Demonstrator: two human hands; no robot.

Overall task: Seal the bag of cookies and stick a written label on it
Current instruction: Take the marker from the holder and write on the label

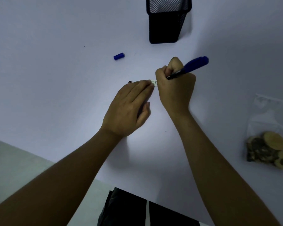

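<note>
Right hand (176,86) closed in a fist-like writing grip around a blue marker (189,67), barrel slanting up toward 2 o'clock, tip hidden under the hand. Left hand (129,106) flat, palm down, fingers together, fingertips (149,84) pressing the near end of a small white label (154,83) on the white table (55,79); clamped on nothing. Label lies between the two hands, mostly covered, some dark writing visible but too small to read. Marker cap (119,56) lies loose at 10 o'clock from the hands, well apart. Black mesh pen holder (166,24) stands at 12 o'clock. Clear bag of cookies (268,141) rests at 4 o'clock near the table's right edge, cookies bunched at its lower end; whether its top is sealed cannot be told.
</note>
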